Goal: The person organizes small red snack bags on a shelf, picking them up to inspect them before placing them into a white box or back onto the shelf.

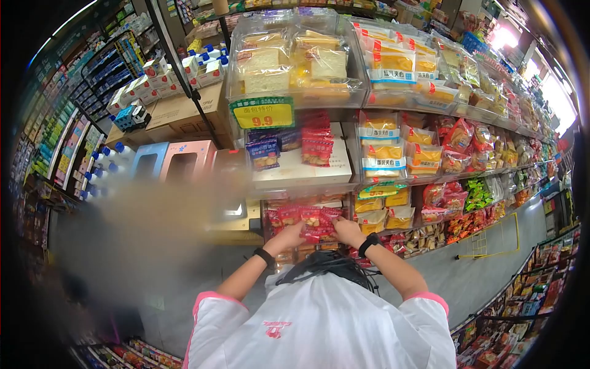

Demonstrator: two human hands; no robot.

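Red snack packets [316, 222] sit in the low bin right in front of me. My left hand [291, 236] is at their left side with its fingers closed on a packet edge. At their right side, my right hand [348, 232] has its fingers curled against a red packet. A shelf above holds more red packets [317, 147] and some dark blue biscuit packets [263, 154] on a white box [307, 171]. Yellow bread packs [371, 219] lie in the neighbouring bin to the right of my hands.
Clear top bins hold bagged sliced bread [265, 77]. A yellow price sign [264, 115] hangs on their front edge. Gift boxes [184, 161] and blue-capped bottles [117, 157] stand on the left. A yellow wire frame [485, 241] is on the floor at right. A blurred patch covers the lower left.
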